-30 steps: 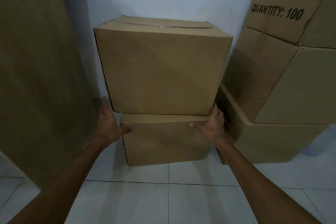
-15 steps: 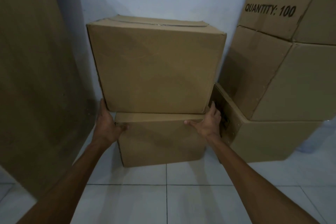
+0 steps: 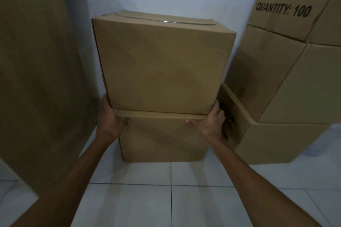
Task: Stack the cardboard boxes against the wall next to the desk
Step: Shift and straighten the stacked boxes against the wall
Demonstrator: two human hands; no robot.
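Observation:
Two plain cardboard boxes stand stacked against the white wall. The larger upper box (image 3: 162, 64) rests on the lower box (image 3: 162, 138) and overhangs it a little on the left. My left hand (image 3: 110, 120) clasps the left corner at the seam between them, fingers up along the upper box's side, thumb on the lower box's front. My right hand (image 3: 212, 121) holds the right corner the same way, its fingers in the narrow gap beside the neighbouring box. The fingertips are hidden behind the corners.
A tall brown desk panel (image 3: 40, 72) closes the left side. On the right stands a pile of larger cardboard boxes (image 3: 287, 86), the top one printed "QUANTITY: 100" (image 3: 283, 10). White floor tiles (image 3: 171, 199) lie in front.
My view has shifted slightly and drawn closer. Both hands stay at the same corners, and the two boxes have not shifted against each other.

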